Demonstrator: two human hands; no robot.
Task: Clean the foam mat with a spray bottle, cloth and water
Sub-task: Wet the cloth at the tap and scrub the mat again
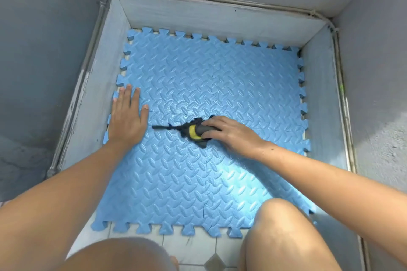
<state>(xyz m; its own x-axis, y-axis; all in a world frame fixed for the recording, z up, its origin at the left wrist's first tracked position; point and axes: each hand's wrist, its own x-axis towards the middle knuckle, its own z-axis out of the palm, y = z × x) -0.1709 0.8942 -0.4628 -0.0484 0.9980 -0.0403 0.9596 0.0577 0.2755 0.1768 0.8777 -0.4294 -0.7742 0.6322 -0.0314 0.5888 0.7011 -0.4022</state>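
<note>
Person holds a cloth to a blue foam mat (198, 72) in a low-walled corner.
The left hand (126, 120) lies flat, fingers straight, on the mat's left edge. The right hand (229, 133), fingers curled, grips a dark cloth (187, 131) with a yellow patch near the mat's middle. The mat's toothed edges run close to the low walls (220, 20) on three sides, and the near edge meets white floor tiles (136, 237).

Grey walls (44, 50) close in on three sides. A thin pipe (220, 2) tops the low ledge (198, 17) beyond the right grip (231, 133); white floor tiles (191, 248) lie nearer, one grey diamond inset (214, 263).
</note>
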